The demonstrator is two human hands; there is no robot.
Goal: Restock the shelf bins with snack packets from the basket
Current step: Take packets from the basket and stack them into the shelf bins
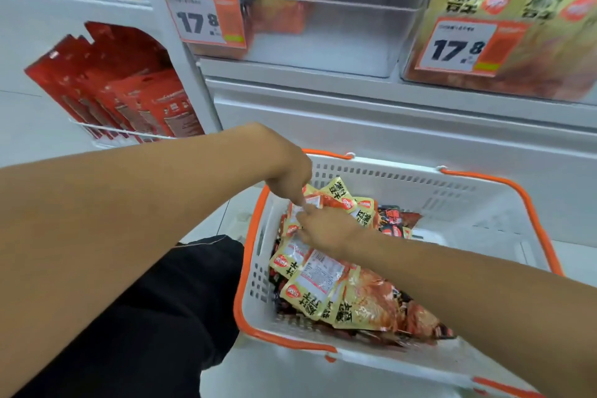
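The basket (420,191) is white with orange rim and handles. Its snack packets (326,287) are yellow and red, some black. Orange-and-white price tags (206,19) front clear shelf bins (323,39).

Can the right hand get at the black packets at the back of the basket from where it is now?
Probably yes: the black packets lie uncovered just beyond the right hand, inside the open-topped basket, with nothing between them.

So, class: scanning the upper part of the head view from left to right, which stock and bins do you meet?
Red packets in the wire rack → clear bin with black packets → clear bin with gold packets.
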